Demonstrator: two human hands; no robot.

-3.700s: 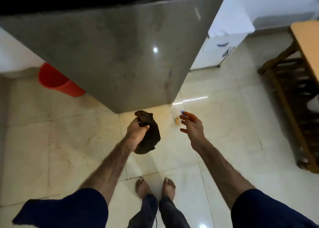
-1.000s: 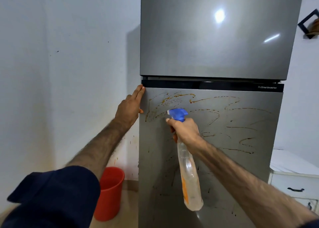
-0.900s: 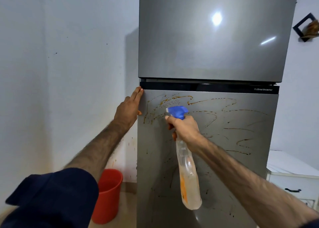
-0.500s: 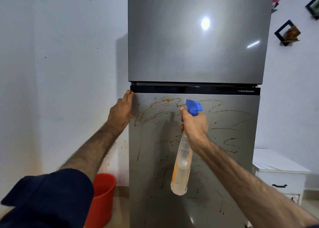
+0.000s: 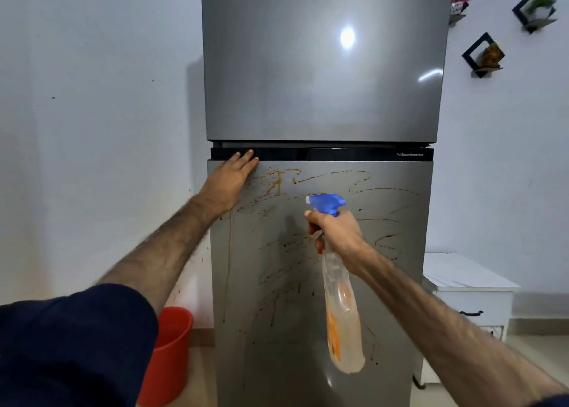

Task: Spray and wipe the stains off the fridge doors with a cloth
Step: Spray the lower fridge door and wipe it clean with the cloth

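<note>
1. We see the fridge doors (image 5: 323, 68) as brushed grey metal, glossy with glare.
2. Our spray bottle (image 5: 341, 308) looks clear, smooth plastic with a blue plastic head.
3. The red bucket (image 5: 172, 345) looks smooth plastic.

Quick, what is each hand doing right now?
Left hand: open, fingers straight, flat against the top corner of the lower fridge door.
Right hand: closed around the neck of the spray bottle.

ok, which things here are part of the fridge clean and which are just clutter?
Job: spray bottle, right hand, lower door, stains, upper door, left hand.
Clutter: red bucket, white cabinet, wall shelves.
</note>
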